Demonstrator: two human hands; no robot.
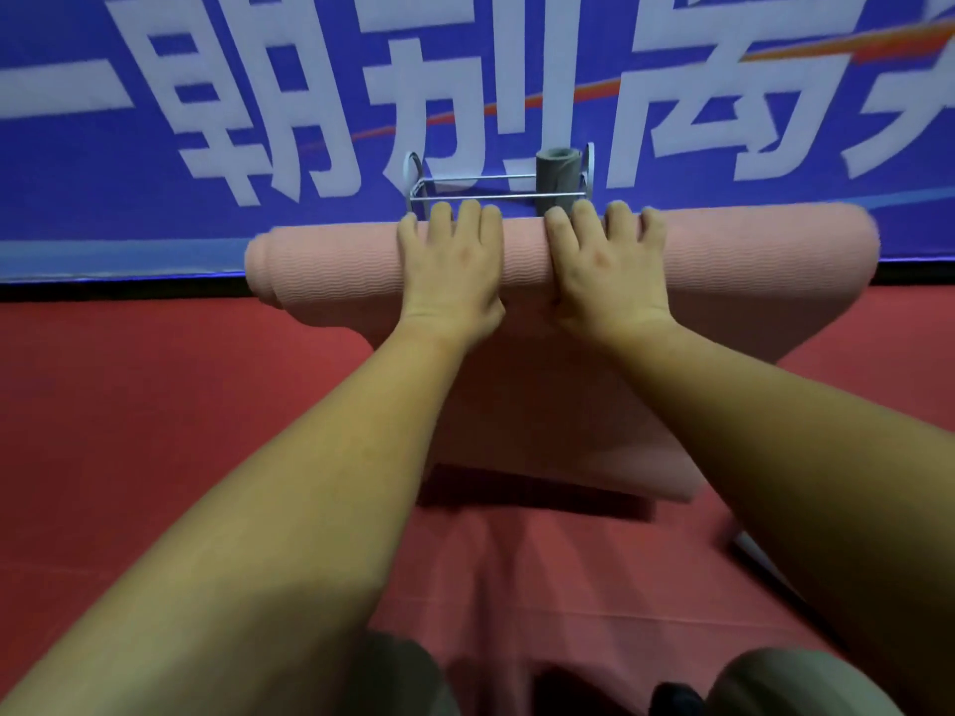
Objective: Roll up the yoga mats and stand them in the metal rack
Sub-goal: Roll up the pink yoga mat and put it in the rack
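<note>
Pink yoga mat (330,266) lies under our fingers (470,219), which are spread and nearly straight over the top of the roll. Our left hand (452,271) and right hand (607,271) sit side by side at its middle, pressing rather than gripping. The ribbed foam looks soft and light. We judge it grippy but springy, apt to loosen or telescope at the ends. The roll lies across the red floor (155,405), its unrolled tail running back toward us. Just beyond stands the metal rack (465,196), with a grey rolled mat (557,173) upright at its right end. To lift the roll, we would clasp it around the middle.
</note>
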